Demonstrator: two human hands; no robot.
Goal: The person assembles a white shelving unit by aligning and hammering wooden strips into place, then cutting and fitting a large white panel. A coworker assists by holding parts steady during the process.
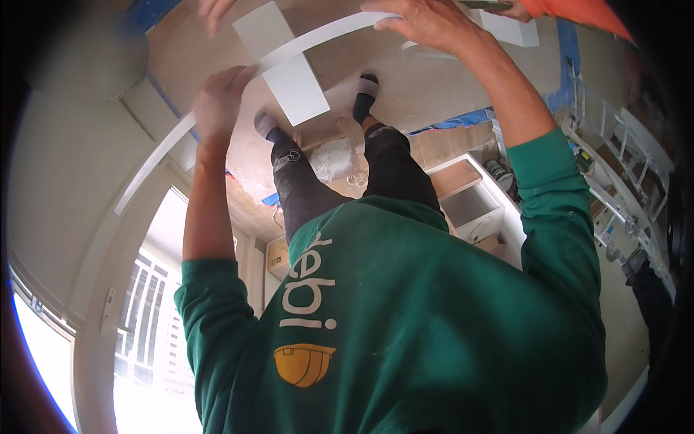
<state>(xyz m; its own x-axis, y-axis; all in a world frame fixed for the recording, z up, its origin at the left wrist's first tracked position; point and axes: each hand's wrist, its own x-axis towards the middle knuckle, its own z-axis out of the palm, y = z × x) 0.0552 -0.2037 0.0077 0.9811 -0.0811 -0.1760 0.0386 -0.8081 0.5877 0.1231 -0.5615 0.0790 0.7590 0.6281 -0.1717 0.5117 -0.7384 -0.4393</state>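
A long, narrow white strip (318, 37) runs slantwise across the upper part of the head view. My left hand (219, 105), slightly blurred, is closed around it partway along. Its lower left end sticks out past that hand toward the door. At the strip's other end, my right hand (426, 27) pinches it between thumb and fingers. Below the strip lies a flat white board (295, 90), partly crossed by it, just ahead of my feet. The strip's exact material cannot be made out.
Another person's orange sleeve (582, 13) and hand reach in at the top right; a blurred hand (215, 13) shows at the top left. A white open unit (473, 206) stands behind my legs, a ladder (629, 145) at right, a glazed door (155, 318) at left.
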